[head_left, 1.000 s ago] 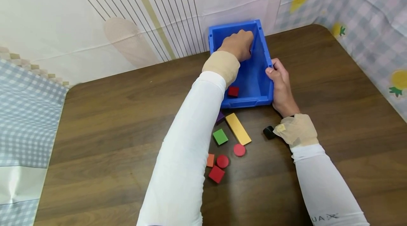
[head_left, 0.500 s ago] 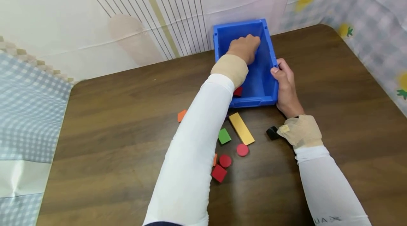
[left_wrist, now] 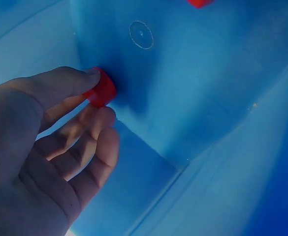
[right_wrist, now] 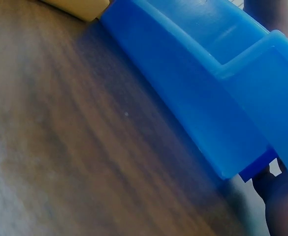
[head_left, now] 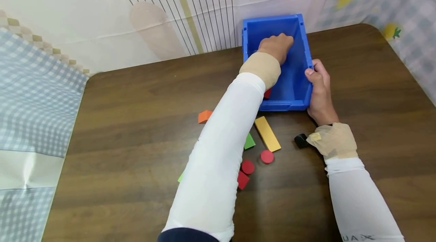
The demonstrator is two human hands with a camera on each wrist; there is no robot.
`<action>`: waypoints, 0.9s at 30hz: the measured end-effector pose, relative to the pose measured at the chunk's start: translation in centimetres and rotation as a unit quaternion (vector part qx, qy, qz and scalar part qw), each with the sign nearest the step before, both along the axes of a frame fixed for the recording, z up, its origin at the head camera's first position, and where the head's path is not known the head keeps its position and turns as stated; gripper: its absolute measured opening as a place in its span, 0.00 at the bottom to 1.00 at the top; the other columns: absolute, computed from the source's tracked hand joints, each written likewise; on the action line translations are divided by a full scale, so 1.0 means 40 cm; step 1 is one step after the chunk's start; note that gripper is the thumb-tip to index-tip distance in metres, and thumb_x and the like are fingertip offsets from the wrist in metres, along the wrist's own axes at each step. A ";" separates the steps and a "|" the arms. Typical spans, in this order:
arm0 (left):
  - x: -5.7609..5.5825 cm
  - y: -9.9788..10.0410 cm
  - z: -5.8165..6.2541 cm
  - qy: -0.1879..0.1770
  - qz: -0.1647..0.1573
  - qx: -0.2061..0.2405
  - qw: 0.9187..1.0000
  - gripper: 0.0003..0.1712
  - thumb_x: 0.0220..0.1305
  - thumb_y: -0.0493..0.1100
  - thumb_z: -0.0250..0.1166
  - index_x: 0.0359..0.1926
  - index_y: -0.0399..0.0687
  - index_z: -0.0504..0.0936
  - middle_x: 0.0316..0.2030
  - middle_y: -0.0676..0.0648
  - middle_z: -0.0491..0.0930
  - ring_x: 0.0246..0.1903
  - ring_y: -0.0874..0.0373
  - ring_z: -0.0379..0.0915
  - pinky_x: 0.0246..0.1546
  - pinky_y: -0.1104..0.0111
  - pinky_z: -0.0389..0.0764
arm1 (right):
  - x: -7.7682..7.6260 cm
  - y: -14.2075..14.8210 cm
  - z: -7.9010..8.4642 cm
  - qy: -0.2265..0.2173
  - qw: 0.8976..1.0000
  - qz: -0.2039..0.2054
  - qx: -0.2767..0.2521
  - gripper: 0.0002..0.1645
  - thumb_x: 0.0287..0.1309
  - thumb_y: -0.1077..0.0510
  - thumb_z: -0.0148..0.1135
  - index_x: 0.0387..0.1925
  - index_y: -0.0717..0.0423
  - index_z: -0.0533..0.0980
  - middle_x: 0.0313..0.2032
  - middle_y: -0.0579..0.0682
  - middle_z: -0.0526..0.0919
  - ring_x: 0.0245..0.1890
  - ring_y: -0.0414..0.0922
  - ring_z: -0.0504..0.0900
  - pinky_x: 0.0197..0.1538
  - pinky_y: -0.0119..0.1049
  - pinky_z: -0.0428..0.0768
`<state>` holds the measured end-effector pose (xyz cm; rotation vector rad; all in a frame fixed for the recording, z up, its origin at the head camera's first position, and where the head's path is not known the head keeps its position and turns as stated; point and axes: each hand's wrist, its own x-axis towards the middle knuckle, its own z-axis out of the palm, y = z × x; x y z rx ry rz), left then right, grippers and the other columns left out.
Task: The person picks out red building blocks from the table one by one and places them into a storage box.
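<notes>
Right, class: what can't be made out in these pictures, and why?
Head: red piece pinched by the left hand, hidden behind that hand.
Head: leftmost green block, mostly behind the left sleeve.
Left wrist: other red block, cut by the top edge.
Right wrist: yellow block, likewise cut off.

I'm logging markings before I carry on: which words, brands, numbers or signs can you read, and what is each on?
"UA": right sleeve, near the bottom edge of the head view; the X-like mark after it is too blurred to read for certain.
Blue bin: a small ring mark on the inside; anything within it is too small to read.
Blocks: no readable text.
</notes>
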<state>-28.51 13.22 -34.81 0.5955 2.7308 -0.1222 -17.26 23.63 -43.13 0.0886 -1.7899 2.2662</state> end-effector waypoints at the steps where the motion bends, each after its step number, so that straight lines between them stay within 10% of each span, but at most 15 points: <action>1: 0.001 0.002 0.000 -0.001 0.000 0.000 1.000 0.30 0.71 0.49 0.51 0.73 0.66 0.61 0.67 0.57 0.68 0.61 0.60 0.70 0.62 0.60 0.67 | 0.000 0.002 0.000 -0.001 1.000 0.000 -0.001 0.17 0.60 0.50 0.52 0.41 0.60 0.71 0.43 0.59 0.71 0.43 0.53 0.70 0.43 0.41 0.69; 27: 0.014 0.082 0.076 -0.022 -0.011 -0.030 0.999 0.33 0.71 0.53 0.50 0.75 0.72 0.55 0.72 0.62 0.58 0.65 0.63 0.62 0.65 0.62 0.62 | -0.002 0.080 -0.005 -0.015 1.000 -0.022 0.000 0.17 0.59 0.51 0.50 0.42 0.59 0.72 0.43 0.58 0.73 0.43 0.53 0.72 0.43 0.39 0.71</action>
